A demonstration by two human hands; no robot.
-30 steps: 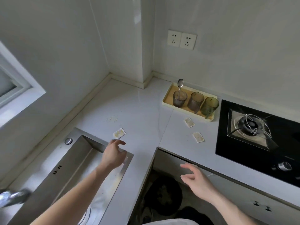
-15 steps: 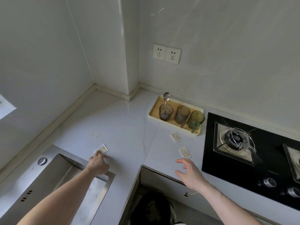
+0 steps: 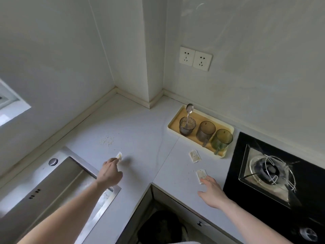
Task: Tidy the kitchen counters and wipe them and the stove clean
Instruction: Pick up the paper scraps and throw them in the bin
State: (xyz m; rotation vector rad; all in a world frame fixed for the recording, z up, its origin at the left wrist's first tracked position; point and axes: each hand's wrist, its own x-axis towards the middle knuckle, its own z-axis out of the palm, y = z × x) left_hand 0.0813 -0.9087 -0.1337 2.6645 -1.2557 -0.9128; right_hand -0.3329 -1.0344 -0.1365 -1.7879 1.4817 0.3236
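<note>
On the white counter (image 3: 140,138) beside the sink (image 3: 58,182), the left hand (image 3: 110,172) pinches a small packet (image 3: 119,155). The right hand (image 3: 213,192), fingers spread and relaxed, touches a second packet (image 3: 201,175) near the stove (image 3: 274,173); a third packet (image 3: 194,156) lies just beside the tray (image 3: 226,128) of cups.

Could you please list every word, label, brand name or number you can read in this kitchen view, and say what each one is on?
No text can be read.
Packet near the tray: faint print, too blurred to read.
Packet under the right hand's fingertips: faint print, too small to read.
Packet pinched by the left hand: no print can be made out.
Wall sockets: only slots, no lettering visible.
Stove knob: markings cannot be made out.
</note>
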